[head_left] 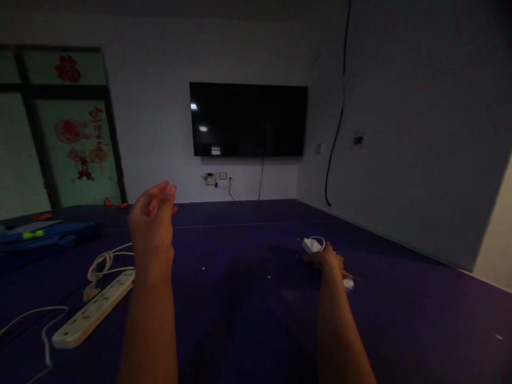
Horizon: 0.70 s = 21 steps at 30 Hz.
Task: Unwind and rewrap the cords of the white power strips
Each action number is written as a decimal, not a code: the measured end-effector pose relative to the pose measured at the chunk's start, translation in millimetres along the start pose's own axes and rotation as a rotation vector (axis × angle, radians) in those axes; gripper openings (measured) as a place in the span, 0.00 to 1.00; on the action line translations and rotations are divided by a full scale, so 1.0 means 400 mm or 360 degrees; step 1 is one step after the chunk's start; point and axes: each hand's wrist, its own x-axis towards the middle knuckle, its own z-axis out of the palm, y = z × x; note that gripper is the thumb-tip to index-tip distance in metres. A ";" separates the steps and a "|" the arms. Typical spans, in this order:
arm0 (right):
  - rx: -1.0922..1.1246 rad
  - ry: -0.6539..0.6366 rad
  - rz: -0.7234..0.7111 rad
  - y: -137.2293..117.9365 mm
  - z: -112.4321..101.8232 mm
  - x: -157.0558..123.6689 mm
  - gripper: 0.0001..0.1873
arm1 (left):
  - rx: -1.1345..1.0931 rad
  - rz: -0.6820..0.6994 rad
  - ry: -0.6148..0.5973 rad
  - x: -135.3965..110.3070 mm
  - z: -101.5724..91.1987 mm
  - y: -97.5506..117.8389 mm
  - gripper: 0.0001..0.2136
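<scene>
My left hand (152, 218) is raised above the dark purple floor mat (248, 298), fingers curled loosely together with nothing visible in them. My right hand (328, 261) reaches down and forward to the mat, closed on a small white object (313, 245) that looks like a charger with a coiled cable; a white bit also shows under the wrist. A white power strip (94, 308) lies on the mat to the left of my left forearm, its coiled white cord (104, 263) behind it.
A black wall-mounted TV (248, 119) hangs on the far wall above a wall socket (218, 177). A black cable runs down the right wall. Blue items (44, 239) lie at far left, near glass doors with red decorations. A thin white wire (40, 320) crosses the lower left.
</scene>
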 end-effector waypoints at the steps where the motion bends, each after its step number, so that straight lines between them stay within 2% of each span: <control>1: -0.0049 0.0006 0.0073 0.002 0.008 0.001 0.56 | -0.0044 -0.0048 -0.0028 -0.006 -0.001 0.006 0.17; 3: -0.0125 0.0026 0.0218 0.008 0.022 0.003 0.54 | -0.0094 -0.0101 -0.0129 -0.009 -0.008 0.008 0.17; 8: -0.0134 0.0118 0.0240 0.024 0.032 0.008 0.44 | -0.0106 -0.0260 -0.0400 0.024 -0.055 -0.001 0.17; 10: -0.0099 0.0133 0.0270 0.025 0.027 0.007 0.41 | -0.0148 -0.0302 -0.0382 0.038 -0.080 0.003 0.16; 14: 0.0012 0.0203 0.0314 0.024 0.020 0.000 0.40 | -0.0235 -0.0304 -0.0177 0.050 -0.109 0.016 0.16; 17: 0.0030 0.0269 0.0296 0.026 0.023 -0.007 0.38 | -0.0271 -0.0333 -0.0175 0.050 -0.102 0.010 0.15; 21: 0.0120 0.0310 0.0254 0.028 0.027 -0.022 0.39 | -0.0368 -0.0352 -0.0210 0.050 -0.068 -0.022 0.17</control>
